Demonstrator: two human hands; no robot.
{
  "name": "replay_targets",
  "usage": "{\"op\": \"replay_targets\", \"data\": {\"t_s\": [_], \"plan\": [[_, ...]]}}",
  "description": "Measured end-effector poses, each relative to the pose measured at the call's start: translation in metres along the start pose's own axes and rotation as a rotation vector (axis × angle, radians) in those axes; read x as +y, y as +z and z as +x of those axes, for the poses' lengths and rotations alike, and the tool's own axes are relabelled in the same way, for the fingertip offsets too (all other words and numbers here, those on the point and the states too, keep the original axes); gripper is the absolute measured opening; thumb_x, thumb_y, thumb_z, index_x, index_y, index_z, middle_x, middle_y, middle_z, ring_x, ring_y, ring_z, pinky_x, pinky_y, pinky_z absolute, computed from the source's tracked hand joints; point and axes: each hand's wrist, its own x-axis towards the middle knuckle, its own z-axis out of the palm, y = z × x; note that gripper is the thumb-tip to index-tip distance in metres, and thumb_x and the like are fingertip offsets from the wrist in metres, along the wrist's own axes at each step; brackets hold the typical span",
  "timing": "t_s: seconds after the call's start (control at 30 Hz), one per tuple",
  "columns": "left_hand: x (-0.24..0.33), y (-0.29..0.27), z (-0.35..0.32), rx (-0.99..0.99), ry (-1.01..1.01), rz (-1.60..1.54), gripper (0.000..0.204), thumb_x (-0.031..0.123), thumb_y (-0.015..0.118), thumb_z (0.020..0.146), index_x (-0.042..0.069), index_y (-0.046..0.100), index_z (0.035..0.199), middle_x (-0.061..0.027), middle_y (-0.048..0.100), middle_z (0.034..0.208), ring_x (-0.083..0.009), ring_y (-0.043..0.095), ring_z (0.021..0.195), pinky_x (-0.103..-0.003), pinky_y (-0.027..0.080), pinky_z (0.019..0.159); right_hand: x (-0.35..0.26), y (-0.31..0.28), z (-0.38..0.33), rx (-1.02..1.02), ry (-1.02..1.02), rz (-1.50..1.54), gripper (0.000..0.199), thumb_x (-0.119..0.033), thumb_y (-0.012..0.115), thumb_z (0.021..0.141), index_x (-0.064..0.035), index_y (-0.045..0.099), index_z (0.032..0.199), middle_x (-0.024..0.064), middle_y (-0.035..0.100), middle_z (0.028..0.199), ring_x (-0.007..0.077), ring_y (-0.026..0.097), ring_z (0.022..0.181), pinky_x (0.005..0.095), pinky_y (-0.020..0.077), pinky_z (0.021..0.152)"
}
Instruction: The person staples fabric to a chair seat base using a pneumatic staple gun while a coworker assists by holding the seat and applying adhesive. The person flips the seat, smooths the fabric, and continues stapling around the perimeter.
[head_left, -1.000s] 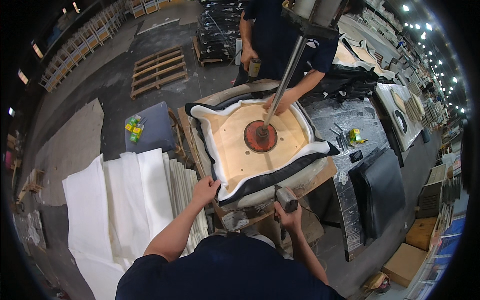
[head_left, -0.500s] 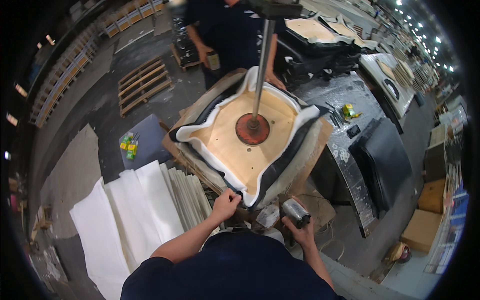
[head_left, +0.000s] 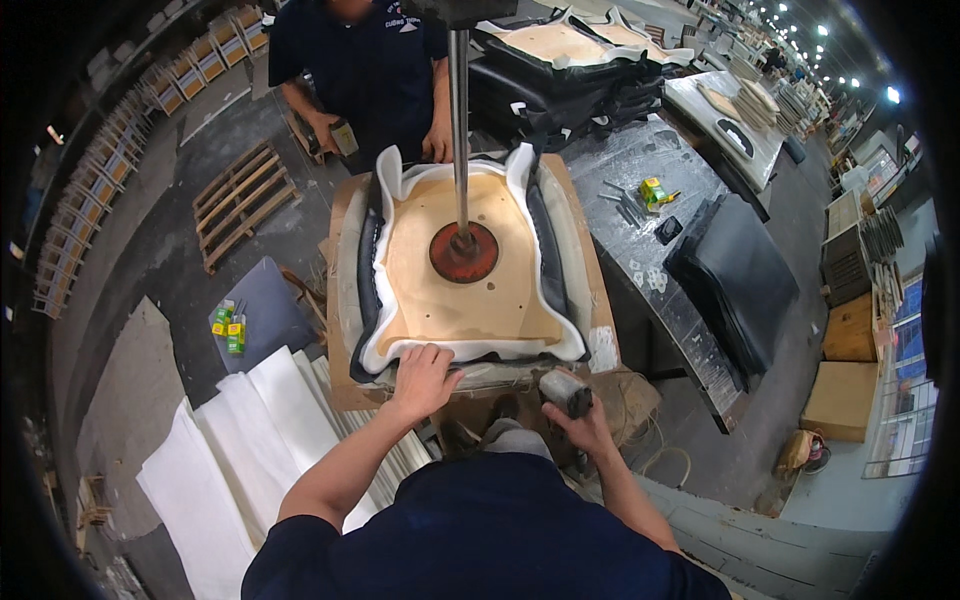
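Note:
In front of me lies a seat panel, a pale wooden board with white foam and a black cover turned up around its edges. A red round pad on an upright metal rod presses on its middle. My left hand rests on the near foam edge, left of centre, fingers stretched over it and thumb apart. My right hand is closed around a grey staple gun, near the panel's front right corner and apart from it; its grip is hidden in my palm.
Across from me stands a person holding a similar tool. White foam sheets lean at my left, near a stool with small boxes. To the right is a metal table with stacked black covers. A pallet lies beyond.
The seat panel has turned so that a straight edge, not a corner, faces me. My left hand has gone from pinching the corner's cover to lying on the edge. The staple gun moved slightly left.

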Motion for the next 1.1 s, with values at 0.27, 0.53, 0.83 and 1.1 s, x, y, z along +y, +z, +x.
{"op": "replay_targets", "data": {"t_s": [0.27, 0.53, 0.83, 1.1], "plan": [[0.014, 0.036, 0.026, -0.095, -0.071, -0.135, 0.019, 0.027, 0.074, 0.097, 0.011, 0.076, 0.109, -0.0139, 0.068, 0.099, -0.0371, 0.067, 0.099, -0.051, 0.051, 0.087, 0.021, -0.030, 0.035, -0.023, 0.205, 0.177, 0.070, -0.012, 0.087, 0.093, -0.0085, 0.059, 0.157, 0.0054, 0.075, 0.122, 0.0126, 0.068, 0.091, 0.0322, 0.0579, 0.078], [0.061, 0.072, 0.103, -0.134, 0.112, -0.102, 0.022, 0.022, 0.077, 0.094, 0.009, 0.071, 0.109, -0.0149, 0.066, 0.097, -0.0381, 0.067, 0.097, -0.052, 0.052, 0.085, 0.026, -0.051, 0.069, 0.021, 0.125, 0.158, 0.072, -0.017, 0.089, 0.091, -0.0060, 0.060, 0.156, 0.0076, 0.076, 0.128, 0.0130, 0.069, 0.105, 0.0321, 0.0578, 0.094], [0.057, 0.085, 0.156, -0.400, 0.161, -0.133, 0.025, 0.028, 0.076, 0.094, 0.006, 0.071, 0.104, -0.0173, 0.071, 0.100, -0.0407, 0.072, 0.096, -0.054, 0.058, 0.084, 0.025, -0.073, 0.097, -0.053, 0.199, 0.092, 0.073, -0.025, 0.089, 0.091, -0.0045, 0.060, 0.154, 0.0135, 0.072, 0.140, 0.0197, 0.068, 0.125, 0.0361, 0.0532, 0.108], [0.046, 0.077, 0.158, -0.632, 0.272, -0.074, 0.025, 0.027, 0.065, 0.102, 0.003, 0.070, 0.102, -0.0196, 0.074, 0.096, -0.0416, 0.074, 0.093, -0.054, 0.059, 0.082, 0.027, -0.074, 0.100, -0.053, 0.227, 0.150, 0.063, -0.011, 0.086, 0.094, -0.0025, 0.061, 0.152, 0.0117, 0.076, 0.129, 0.0174, 0.072, 0.112, 0.0348, 0.0582, 0.096]]}}
